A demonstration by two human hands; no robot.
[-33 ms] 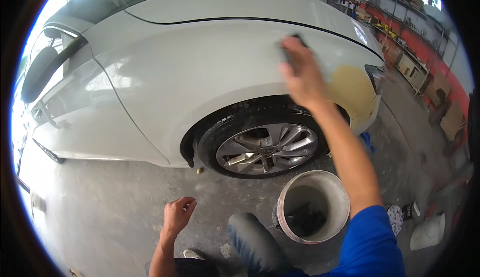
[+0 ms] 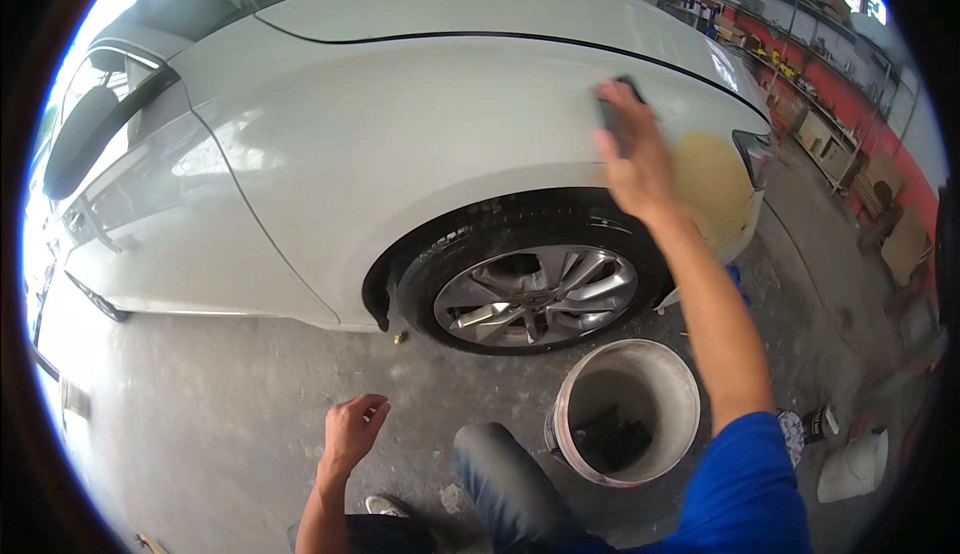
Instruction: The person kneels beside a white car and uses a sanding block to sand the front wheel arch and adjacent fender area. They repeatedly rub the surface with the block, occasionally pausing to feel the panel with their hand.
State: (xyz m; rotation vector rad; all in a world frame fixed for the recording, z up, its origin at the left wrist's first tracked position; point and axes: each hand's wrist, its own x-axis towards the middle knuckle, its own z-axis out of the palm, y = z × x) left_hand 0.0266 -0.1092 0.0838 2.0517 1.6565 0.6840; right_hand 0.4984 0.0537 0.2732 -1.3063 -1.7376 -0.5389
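My right hand (image 2: 638, 159), blurred by motion, is closed around a dark sanding block (image 2: 614, 126) on the white car's front fender (image 2: 480, 104). Its fingers point away from me and partly cover the block. Just right of this hand, a tan patch (image 2: 712, 179) covers the fender by the headlight. Below the fender sits the front wheel (image 2: 535, 299) with its grey spoked rim. Down at the lower left, my left hand (image 2: 354, 428) hovers over the floor near my knee. Its fingers are curled together, and nothing shows in them.
A large whitish bucket (image 2: 683, 394) with dark contents stands between my leg and the wheel. At the lower right are a small dark can (image 2: 822, 422) and a white container (image 2: 853, 467). Cluttered shelves (image 2: 800, 29) line the red and white wall beyond.
My right hand has slid to the right and slightly down across the fender with the block, nearing the tan patch. The left hand stays nearly in place.
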